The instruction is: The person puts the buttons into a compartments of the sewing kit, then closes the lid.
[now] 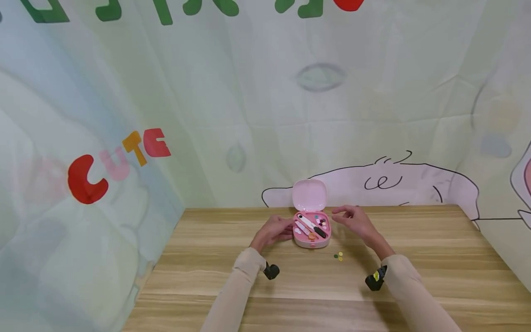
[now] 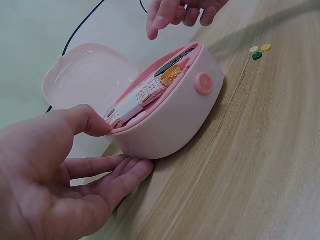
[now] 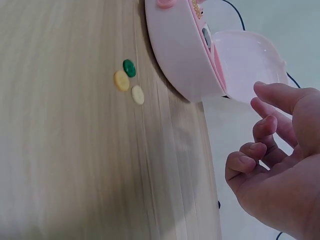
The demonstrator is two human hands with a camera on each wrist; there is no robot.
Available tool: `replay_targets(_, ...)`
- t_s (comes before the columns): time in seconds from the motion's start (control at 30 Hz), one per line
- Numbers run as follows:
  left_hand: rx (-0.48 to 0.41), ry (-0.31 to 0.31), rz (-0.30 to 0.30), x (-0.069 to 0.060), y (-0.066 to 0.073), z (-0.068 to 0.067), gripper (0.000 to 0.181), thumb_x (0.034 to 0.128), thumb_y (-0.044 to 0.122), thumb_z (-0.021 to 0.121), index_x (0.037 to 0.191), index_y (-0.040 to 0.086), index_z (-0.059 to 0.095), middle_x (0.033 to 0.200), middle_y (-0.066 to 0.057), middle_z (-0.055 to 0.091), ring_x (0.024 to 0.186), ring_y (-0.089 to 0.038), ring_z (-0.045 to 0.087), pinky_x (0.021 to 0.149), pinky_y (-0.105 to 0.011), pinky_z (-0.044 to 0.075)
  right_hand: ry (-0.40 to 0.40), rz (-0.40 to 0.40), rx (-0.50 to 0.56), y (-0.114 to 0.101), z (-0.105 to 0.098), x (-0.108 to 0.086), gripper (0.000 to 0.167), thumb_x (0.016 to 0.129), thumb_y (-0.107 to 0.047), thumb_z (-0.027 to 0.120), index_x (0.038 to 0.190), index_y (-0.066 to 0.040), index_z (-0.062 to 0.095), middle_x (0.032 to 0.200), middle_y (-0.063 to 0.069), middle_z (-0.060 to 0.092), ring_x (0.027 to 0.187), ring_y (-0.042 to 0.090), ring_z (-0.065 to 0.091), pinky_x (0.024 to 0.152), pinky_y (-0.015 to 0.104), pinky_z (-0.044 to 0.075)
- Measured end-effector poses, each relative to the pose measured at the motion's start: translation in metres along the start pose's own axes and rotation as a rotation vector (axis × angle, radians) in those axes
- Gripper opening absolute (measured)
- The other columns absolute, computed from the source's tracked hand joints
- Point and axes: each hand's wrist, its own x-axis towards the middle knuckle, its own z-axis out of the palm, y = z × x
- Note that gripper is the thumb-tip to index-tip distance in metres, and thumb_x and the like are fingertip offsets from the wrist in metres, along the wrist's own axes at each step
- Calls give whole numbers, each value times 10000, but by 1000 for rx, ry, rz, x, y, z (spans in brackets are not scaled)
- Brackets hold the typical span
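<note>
A pink and white sewing box point(image 1: 313, 244) stands on the wooden table, its lid point(image 1: 309, 196) tipped back. My left hand point(image 1: 274, 229) grips the box's left side, with the thumb on the rim and the other fingers low against the base. Inside, a tape measure point(image 2: 151, 91), a gold thimble point(image 2: 171, 75) and a black-ended tool point(image 1: 319, 231) lie beside several small buttons point(image 1: 321, 222). To the right of the box, my right hand point(image 1: 354, 222) hovers with loosely bent fingers, holding nothing.
On the table point(image 1: 290, 290), in front of the box, lie a green button point(image 3: 129, 68), a yellow button point(image 3: 121, 80) and a pale yellow button point(image 3: 138, 95). A printed cloth backdrop point(image 1: 232, 115) hangs behind the table's far edge.
</note>
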Motion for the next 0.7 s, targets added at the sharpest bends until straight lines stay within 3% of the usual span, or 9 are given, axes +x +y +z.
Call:
replay_targets(0.23,4,6,-4,-1,1,0,286,1039,173,621,1164,-75,693,1039,-156,721,889,-184,676,886,-342,618,-24,-63,-32,4,-5,-13,294,993,-180,723,1231,-8,707,884,92,576,825,255,506,629,292,434)
replay_targets(0.57,7,1,-3,-1,0,0,297,1055,180,603,1189,-71,686,1064,-163,718,914,-193,679,903,-351,613,-127,-116,-129,16,-8,-36,264,969,-202,751,1178,-41,733,815,47,571,767,217,508,593,275,430)
replay_targets(0.7,4,-1,3,-1,1,-1,289,1048,169,607,1176,-76,690,1045,-161,721,897,-187,679,891,-343,616,-176,-176,-163,25,-10,-45,240,964,-197,754,1157,-55,743,791,22,574,734,206,515,567,266,443)
